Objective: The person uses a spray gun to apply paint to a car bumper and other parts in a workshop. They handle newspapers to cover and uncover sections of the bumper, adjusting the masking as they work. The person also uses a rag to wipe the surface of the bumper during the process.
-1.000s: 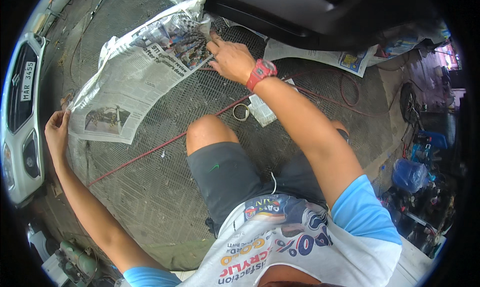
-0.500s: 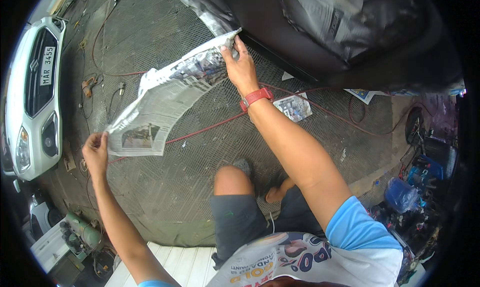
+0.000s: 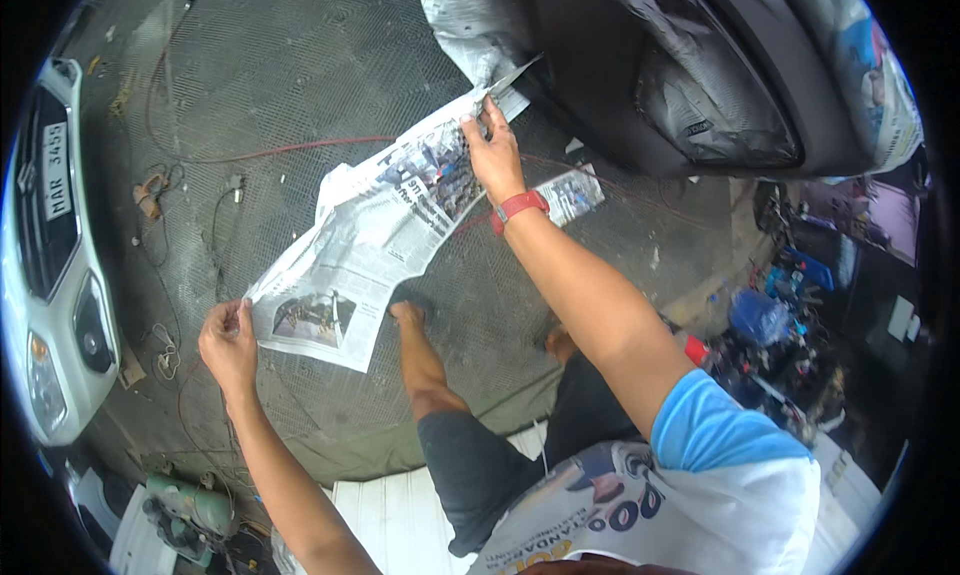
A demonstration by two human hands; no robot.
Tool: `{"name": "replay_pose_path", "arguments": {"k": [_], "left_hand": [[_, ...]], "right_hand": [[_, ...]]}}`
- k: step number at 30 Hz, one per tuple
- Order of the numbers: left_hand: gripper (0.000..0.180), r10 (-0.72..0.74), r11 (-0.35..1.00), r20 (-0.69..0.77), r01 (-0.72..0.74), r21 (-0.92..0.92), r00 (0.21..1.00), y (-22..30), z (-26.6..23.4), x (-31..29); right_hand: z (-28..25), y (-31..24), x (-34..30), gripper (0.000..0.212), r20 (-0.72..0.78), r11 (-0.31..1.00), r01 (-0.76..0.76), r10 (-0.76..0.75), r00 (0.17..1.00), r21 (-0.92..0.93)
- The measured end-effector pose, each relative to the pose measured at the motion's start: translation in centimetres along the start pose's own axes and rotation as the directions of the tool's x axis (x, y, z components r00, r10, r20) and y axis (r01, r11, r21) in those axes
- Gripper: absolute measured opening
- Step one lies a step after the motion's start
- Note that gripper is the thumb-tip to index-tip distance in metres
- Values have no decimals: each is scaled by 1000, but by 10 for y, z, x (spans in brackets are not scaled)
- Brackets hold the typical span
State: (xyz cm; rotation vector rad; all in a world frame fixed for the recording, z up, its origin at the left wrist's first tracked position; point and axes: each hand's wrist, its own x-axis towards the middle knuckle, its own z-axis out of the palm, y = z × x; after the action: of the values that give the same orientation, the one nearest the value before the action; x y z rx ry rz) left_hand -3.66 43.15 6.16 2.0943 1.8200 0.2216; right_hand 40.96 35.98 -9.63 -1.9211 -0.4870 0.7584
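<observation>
A sheet of newspaper (image 3: 370,245) is stretched between my two hands, slanting from lower left to upper right. My left hand (image 3: 230,345) pinches its near left corner. Higher up, my right hand (image 3: 495,155) grips the far right end between thumb and fingers, with a red watch on that wrist. The sheet's upper edge is folded and crumpled, and its lower edge curves in a torn or cut line. Just beyond my right hand stands a dark car body part (image 3: 590,85), partly masked with newspaper and plastic sheeting (image 3: 460,25).
At the left is the front of a white car (image 3: 75,375). A red hose (image 3: 270,153) crosses the textured floor, where another piece of newspaper (image 3: 575,195) lies. A green compressor (image 3: 195,505) sits lower left. Tools and a blue plastic bag (image 3: 760,315) clutter the right.
The newspaper has come lower and closer, and both hands still hold it. My view has shifted, and my legs now stand farther apart. More of the dark car part shows.
</observation>
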Motion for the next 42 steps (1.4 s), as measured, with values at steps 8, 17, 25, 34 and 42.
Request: {"name": "replay_pose_path", "arguments": {"k": [8, 17, 25, 34, 42], "left_hand": [[15, 242, 964, 32, -237, -118, 970, 1, -29, 42], [14, 299, 954, 88, -298, -20, 950, 18, -74, 71], [19, 382, 916, 124, -393, 79, 916, 56, -121, 97], [16, 449, 883, 121, -460, 92, 885, 126, -153, 88], [13, 590, 782, 121, -602, 160, 798, 166, -164, 80]], "right_hand": [[-14, -32, -28, 64, -85, 987, -140, 147, 986, 83], [-40, -26, -11, 56, -88, 943, -252, 276, 957, 218], [-99, -58, 15, 90, -338, 800, -238, 475, 812, 551], [-158, -65, 40, 78, -534, 756, -141, 569, 626, 639], [-198, -38, 40, 28, -690, 827, -319, 562, 456, 462]]}}
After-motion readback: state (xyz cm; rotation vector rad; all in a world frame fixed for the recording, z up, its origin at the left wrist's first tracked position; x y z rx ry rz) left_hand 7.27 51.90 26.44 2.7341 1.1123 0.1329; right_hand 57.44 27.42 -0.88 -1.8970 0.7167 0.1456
